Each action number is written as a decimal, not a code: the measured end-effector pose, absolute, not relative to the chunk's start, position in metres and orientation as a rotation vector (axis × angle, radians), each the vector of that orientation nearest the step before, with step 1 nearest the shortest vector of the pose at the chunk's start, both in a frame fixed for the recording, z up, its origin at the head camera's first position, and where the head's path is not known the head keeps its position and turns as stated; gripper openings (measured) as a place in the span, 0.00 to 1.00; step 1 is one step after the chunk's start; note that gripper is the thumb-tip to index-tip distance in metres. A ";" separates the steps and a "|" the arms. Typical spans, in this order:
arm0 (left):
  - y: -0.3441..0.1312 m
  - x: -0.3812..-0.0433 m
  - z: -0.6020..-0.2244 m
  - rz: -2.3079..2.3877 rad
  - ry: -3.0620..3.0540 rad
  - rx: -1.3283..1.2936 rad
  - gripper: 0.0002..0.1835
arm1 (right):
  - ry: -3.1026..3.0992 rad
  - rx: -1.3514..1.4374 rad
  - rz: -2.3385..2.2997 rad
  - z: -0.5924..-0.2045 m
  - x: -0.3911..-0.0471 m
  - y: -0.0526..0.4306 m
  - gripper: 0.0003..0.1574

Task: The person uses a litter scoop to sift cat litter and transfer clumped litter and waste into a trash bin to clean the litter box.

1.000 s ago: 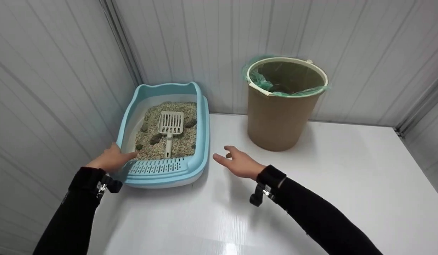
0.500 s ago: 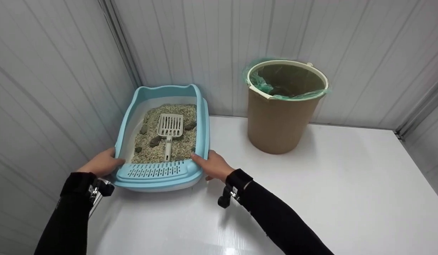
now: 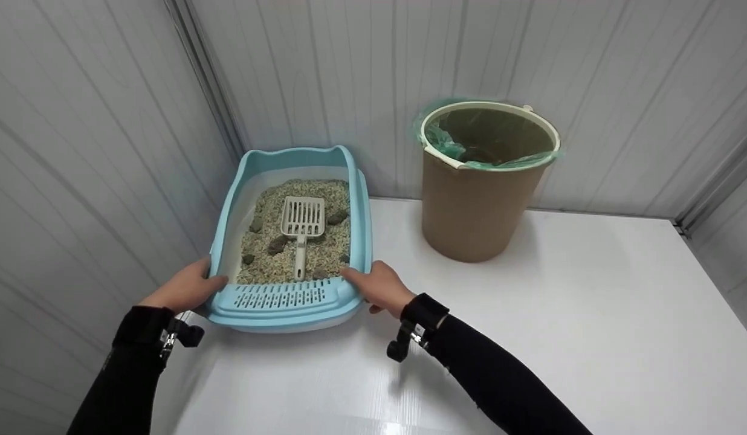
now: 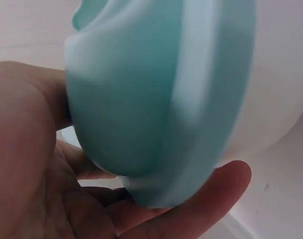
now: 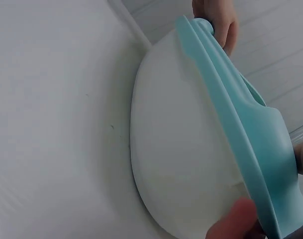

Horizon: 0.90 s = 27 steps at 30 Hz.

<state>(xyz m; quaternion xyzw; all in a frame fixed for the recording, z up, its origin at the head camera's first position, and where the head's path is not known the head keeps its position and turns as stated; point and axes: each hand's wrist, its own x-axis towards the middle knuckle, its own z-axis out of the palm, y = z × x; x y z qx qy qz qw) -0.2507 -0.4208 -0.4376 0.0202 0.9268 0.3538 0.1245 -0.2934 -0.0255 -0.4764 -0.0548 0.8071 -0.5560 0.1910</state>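
Left hand (image 3: 185, 287) and right hand (image 3: 385, 287) grip blue-rimmed white plastic litter tray (image 3: 277, 315); right fingers partly hidden; round brown bin (image 3: 470, 211), bottom unclear.

Muted, even light fills the head view; glare gathers on the white surface (image 3: 621, 314) at the bottom edge, and a soft shadow falls right of the bin (image 3: 470, 211). Both wrist views look greyer, the nearby tray (image 4: 121, 104) blurred in the left.

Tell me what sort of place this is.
Probably an indoor pet-care corner, perhaps a mock-up: a blue litter box holds a slotted scoop, a brown bin stands nearby, and grey panelled walls rise behind.
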 end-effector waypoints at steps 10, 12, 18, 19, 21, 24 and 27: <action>-0.418 -0.253 -0.441 1.063 2.723 0.141 0.39 | 2.299 -0.190 -1.565 -0.480 -0.288 -0.017 0.29; -0.419 -0.254 -0.442 1.055 2.732 0.146 0.39 | 2.321 -0.174 -1.558 -0.481 -0.288 -0.018 0.29; -0.426 -0.253 -0.447 1.045 2.738 0.148 0.38 | 2.351 -0.132 -1.541 -0.483 -0.287 -0.025 0.30; -0.428 -0.253 -0.448 1.042 2.739 0.149 0.38 | 2.352 -0.129 -1.541 -0.484 -0.288 -0.026 0.30; -0.430 -0.253 -0.449 1.028 2.750 0.153 0.38 | 2.352 -0.124 -1.545 -0.483 -0.289 -0.029 0.29; -0.433 -0.253 -0.450 0.991 2.771 0.147 0.40 | 2.355 -0.122 -1.549 -0.484 -0.291 -0.032 0.28; -0.436 -0.252 -0.452 0.986 2.779 0.147 0.41 | 2.367 -0.104 -1.537 -0.485 -0.294 -0.035 0.28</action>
